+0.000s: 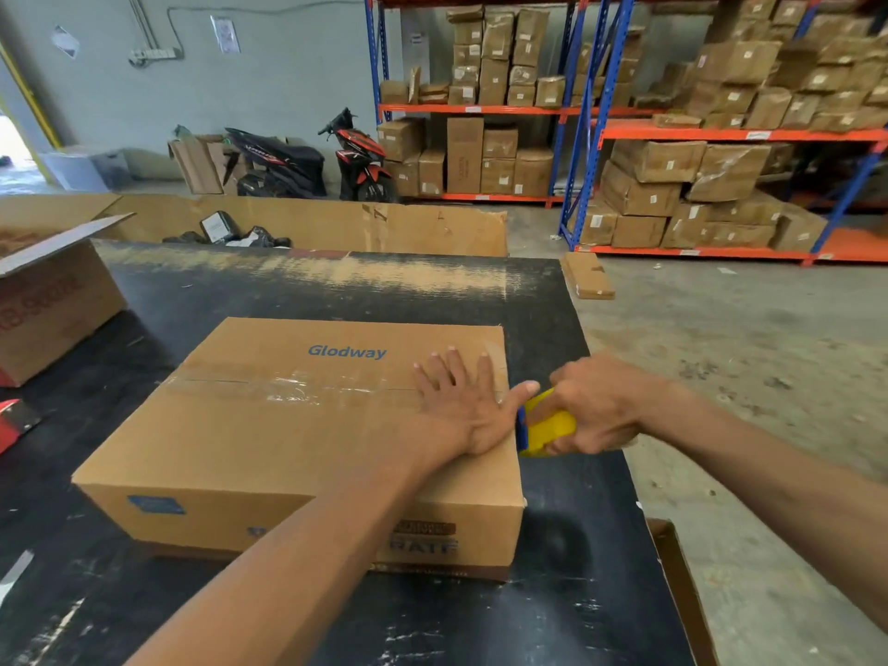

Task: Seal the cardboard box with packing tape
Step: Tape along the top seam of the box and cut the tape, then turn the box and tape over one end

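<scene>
A closed cardboard box (pixel 269 439) marked "Glodway" lies on the black table (pixel 552 545). A strip of clear packing tape (pixel 298 389) runs along its top seam from the left edge towards the right. My left hand (pixel 461 401) lies flat, fingers spread, on the right end of the box top, over the seam. My right hand (pixel 600 406) is just past the box's right edge, gripping a yellow and blue tape dispenser (pixel 545 425) held against that edge. The tape roll itself is hidden by my hand.
An open cardboard box (pixel 53 300) stands at the table's left. A long low cardboard bin (pixel 408 228) sits behind the table. Racks of cartons (pixel 721 175) fill the right, two scooters (pixel 307 161) are parked by the wall. A carton flap (pixel 682 584) is beside the table's right edge.
</scene>
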### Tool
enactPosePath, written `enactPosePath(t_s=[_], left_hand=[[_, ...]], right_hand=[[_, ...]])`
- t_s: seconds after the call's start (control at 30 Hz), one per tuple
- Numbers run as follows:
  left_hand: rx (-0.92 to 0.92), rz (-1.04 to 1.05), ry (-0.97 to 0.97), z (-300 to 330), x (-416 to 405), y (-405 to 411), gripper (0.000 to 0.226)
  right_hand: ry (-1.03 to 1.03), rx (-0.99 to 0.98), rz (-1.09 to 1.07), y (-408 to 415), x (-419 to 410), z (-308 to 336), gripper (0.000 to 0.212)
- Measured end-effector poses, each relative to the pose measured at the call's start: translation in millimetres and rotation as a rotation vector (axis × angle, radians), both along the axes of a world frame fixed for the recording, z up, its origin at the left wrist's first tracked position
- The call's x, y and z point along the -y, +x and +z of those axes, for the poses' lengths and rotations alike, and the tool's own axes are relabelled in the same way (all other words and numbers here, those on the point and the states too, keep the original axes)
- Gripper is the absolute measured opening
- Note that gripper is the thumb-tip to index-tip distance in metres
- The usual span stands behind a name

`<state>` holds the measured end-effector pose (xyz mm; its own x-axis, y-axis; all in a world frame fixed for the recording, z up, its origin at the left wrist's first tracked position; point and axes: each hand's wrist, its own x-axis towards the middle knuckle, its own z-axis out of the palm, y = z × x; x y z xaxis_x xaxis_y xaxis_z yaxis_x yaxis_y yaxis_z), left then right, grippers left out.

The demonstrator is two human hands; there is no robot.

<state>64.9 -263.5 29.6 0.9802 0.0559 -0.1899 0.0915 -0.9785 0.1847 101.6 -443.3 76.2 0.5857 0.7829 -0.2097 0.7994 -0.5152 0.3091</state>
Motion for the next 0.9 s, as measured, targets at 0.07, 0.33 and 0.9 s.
enactPosePath(t_s=[0.07, 0.33, 0.9], left_hand=[[0.025, 0.114, -0.01, -2.2, 16.8, 13.5, 0.092], [-0.058, 0.125, -0.011, -14.1, 23.8, 41.5, 0.078], [0.09, -0.604, -0.005, -4.8, -154.2, -47.5, 0.088]], right_hand=[[0.013, 0.019, -0.082, -0.1, 4.4, -5.4, 0.05], [0.137, 0.023, -0.334, 24.0, 24.8, 20.9, 0.056], [1.214, -0.691, -0.354, -20.3, -89.1, 66.6, 0.035]])
